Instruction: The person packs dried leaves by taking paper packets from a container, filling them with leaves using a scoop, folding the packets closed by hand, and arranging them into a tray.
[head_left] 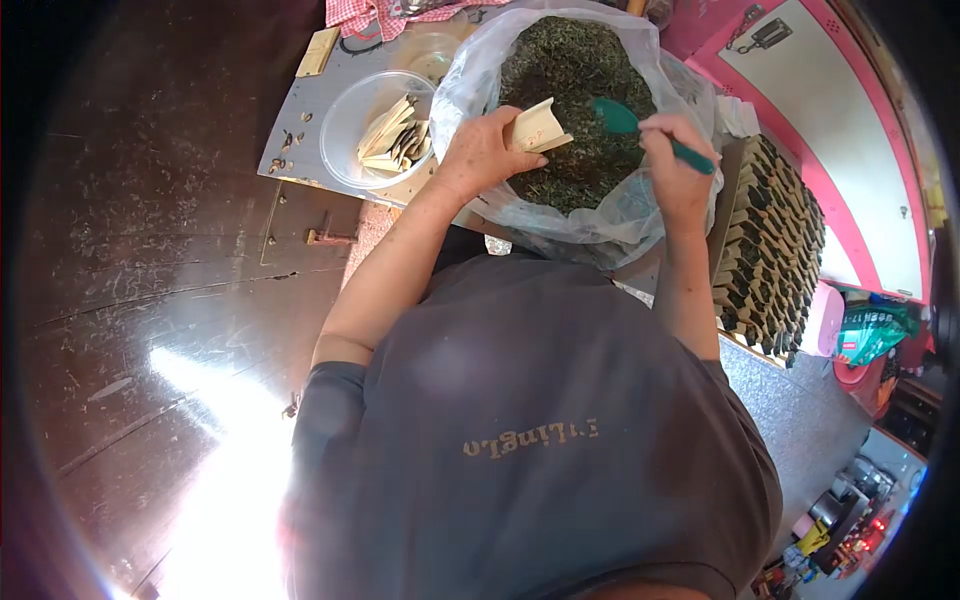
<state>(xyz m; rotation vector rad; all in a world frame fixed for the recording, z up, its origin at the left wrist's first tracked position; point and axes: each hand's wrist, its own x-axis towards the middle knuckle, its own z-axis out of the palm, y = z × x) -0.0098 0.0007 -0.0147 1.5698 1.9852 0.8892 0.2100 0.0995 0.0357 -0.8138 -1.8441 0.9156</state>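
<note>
My left hand [485, 155] is closed around a small cream paper packet [540, 126] with faint reddish print, its mouth tilted to the right. In my right hand [680, 165] is a green plastic spoon [615, 115], gripped by its handle. The spoon's bowl hovers over or rests in a heap of dried, dark green crumbled leaves [575, 70]; I cannot tell whether it touches them. A translucent plastic bag [470, 70], its rim folded open, surrounds the leaves. The packet is above the bag's near left part, apart from the spoon.
Left of the bag, a clear round tub [340, 130] holds several paper packets [392, 138]. Rows of packets with dark contents [770, 250] stand at the right. Behind them is a pink and white cabinet [820, 110]. Small brown bits [285, 145] lie on the table's left end.
</note>
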